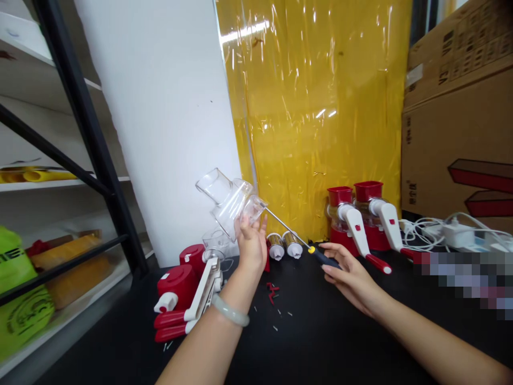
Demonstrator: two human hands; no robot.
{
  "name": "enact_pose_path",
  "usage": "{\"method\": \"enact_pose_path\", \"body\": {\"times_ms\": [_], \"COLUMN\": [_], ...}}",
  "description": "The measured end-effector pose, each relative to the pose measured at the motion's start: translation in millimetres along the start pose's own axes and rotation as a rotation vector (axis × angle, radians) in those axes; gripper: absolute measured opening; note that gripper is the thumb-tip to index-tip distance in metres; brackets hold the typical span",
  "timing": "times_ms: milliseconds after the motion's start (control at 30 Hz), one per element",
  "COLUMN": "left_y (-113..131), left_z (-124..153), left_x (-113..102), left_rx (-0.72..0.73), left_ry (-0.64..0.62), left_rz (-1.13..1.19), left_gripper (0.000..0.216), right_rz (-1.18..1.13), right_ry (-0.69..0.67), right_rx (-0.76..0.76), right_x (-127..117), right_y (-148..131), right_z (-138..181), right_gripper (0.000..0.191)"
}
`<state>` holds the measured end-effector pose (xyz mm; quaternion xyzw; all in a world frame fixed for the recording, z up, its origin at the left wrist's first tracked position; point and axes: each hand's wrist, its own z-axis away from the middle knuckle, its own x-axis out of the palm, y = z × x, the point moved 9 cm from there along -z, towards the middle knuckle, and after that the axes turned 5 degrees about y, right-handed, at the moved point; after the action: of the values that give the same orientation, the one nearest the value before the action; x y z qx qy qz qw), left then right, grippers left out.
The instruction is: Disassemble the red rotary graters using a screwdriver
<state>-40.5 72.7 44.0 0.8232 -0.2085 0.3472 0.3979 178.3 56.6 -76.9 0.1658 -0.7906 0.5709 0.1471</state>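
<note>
My left hand (251, 240) is closed on a clear plastic grater housing (230, 200), held tilted above the table. In my right hand (345, 270) is a screwdriver (324, 258) with a dark handle and a yellow collar. Its long shaft points up and left, and the tip meets the housing near my left fingers. Whether a screw sits at the tip is too small to tell. Below my hands lie small red parts (272, 292) and several loose screws (275, 328). Two metal grater drums (292, 246) with white ends stand behind them.
Red bases (178, 283) and white cranks with red handles (170, 326) lie at left. Two assembled red-and-white rotary graters (352, 219) stand at right, beside white cables and a power strip (460, 235). A cardboard box (457, 123) borders the right, a black-framed shelf (80, 107) the left.
</note>
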Motion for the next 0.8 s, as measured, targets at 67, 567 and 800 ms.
{"method": "enact_pose_path", "body": {"times_ms": [67,567,800], "left_y": [3,5,14], "left_z": [0,-1,-3], "left_x": [-2,-7,-5], "left_rx": [0.009,0.054,0.085], "left_ry": [0.023,0.042,0.050], "left_rz": [-0.007,0.006,-0.022], "left_gripper": [0.025,0.027,0.031], "right_rz": [-0.125,-0.036,-0.211], "right_ry": [0.014,0.134,0.086], "right_rx": [0.051,-0.030,0.106], "right_x": [-1,-9,-2], "right_y": [-1,-12,-9], "right_z": [-1,-4,0], "right_gripper": [0.045,0.039,0.058]}}
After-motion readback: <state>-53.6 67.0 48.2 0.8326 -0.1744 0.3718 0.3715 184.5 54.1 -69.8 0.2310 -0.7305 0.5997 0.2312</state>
